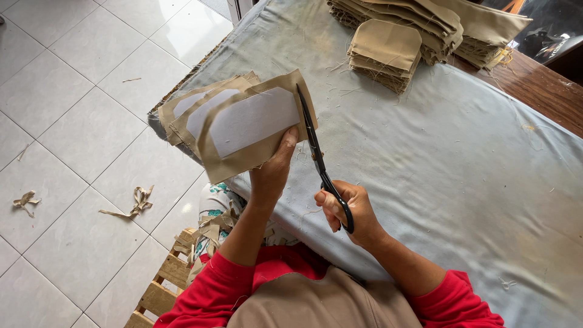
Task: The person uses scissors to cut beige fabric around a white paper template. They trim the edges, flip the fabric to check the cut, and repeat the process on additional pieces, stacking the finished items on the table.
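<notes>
I hold a chain of tan fabric pieces (243,124) up in my left hand (271,173), each piece backed with a white lining patch. My fingers are closed on the lower right corner of the nearest piece, thumb on the front, so the whole string hangs in the air over the near edge of the table (437,158) rather than resting on it. My right hand (352,209) is clenched through the loops of the black scissors (319,159). The blades point up and away from me and lie right along the right edge of the nearest piece; they look nearly shut, though I cannot tell whether cloth is between them.

I judge this to be the trimming step: cutting along the edge of this piece. The next move calls for a steady hold on the cloth, the blades kept close beside the white lining without biting into it, and my left thumb kept clear, since it sits just beside the blades.

Further up the table are stacks of tan pieces (385,54), well apart from my hands. Loose threads lie scattered over the grey table cover. Tan scraps (136,203) lie on the tiled floor (79,91) to my left, and more sit on my lap above a wooden pallet (161,285). Nothing lies between my hands and the work; the hanging pieces behind the front one could swing and pull at my hold.
</notes>
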